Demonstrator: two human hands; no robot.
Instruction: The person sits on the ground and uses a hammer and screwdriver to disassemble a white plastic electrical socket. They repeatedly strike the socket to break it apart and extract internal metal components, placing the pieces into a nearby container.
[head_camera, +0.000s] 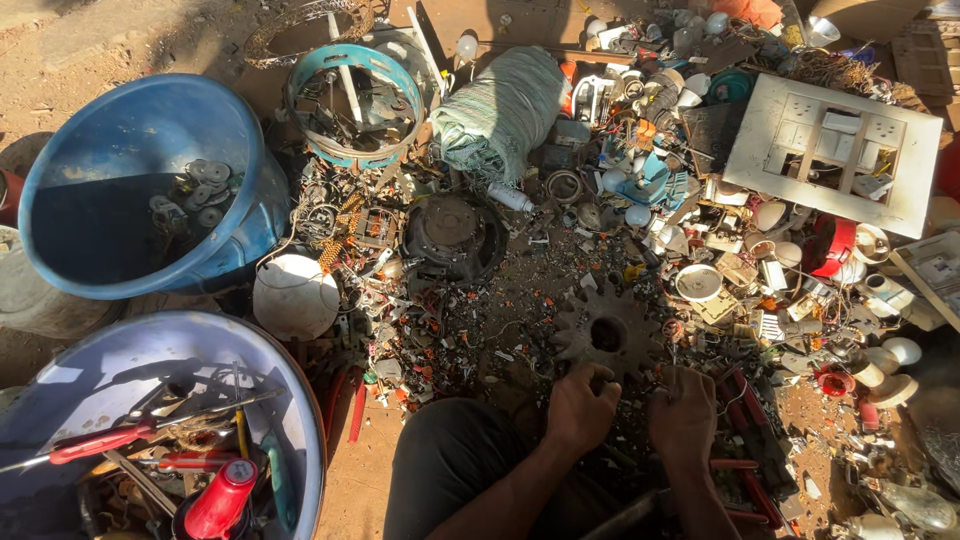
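A big blue tub (120, 190) sits at the far left on the dirt ground (60, 60), holding a few dark discs; a second pale-rimmed basin (290, 400) nearer the person carries red-handled tools (105, 440); a white switch panel (835, 150) lies at the upper right, and a grey-green wrapped bundle (500, 110) leans toward the top centre; a dark round motor housing (455, 238) rests mid-heap; a rusty toothed gear wheel (608, 333) lies flat just beyond the hands, hole upward, so it has no long axis to speak of; the left hand (580, 408) is curled, fingers closed in a pinch on something too small to tell; the right hand (683, 412) is likewise curled beside it, close but apart.
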